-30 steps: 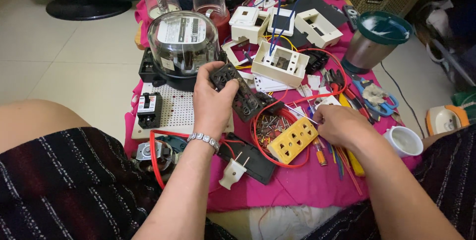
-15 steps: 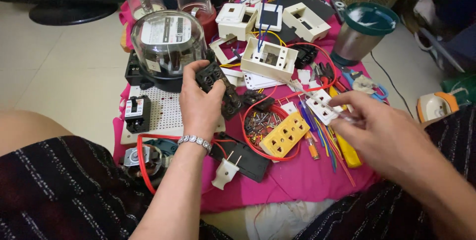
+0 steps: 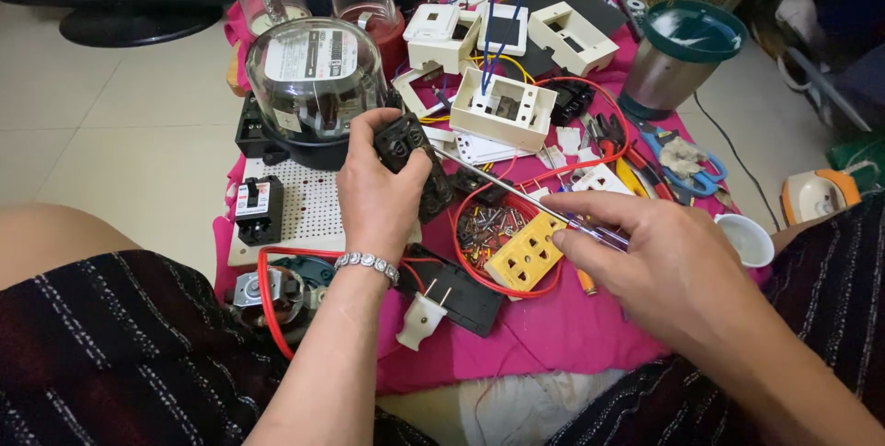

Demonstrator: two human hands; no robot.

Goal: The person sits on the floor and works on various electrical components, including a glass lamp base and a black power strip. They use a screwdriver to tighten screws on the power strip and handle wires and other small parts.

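The right hand gripped a screwdriver, its tip reaching the black socket block clamped in the left hand above the pink cloth's middle. The block looked unopened; beyond stood 1 glass-domed meter.

matt black plastic socket, metal screwdriver shaft

White rectangular label inside glass-domed meter; small label on black breaker.

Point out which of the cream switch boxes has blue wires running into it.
The middle box, nearest the left hand: two blue wires drop into its top. The other two boxes behind it show none.
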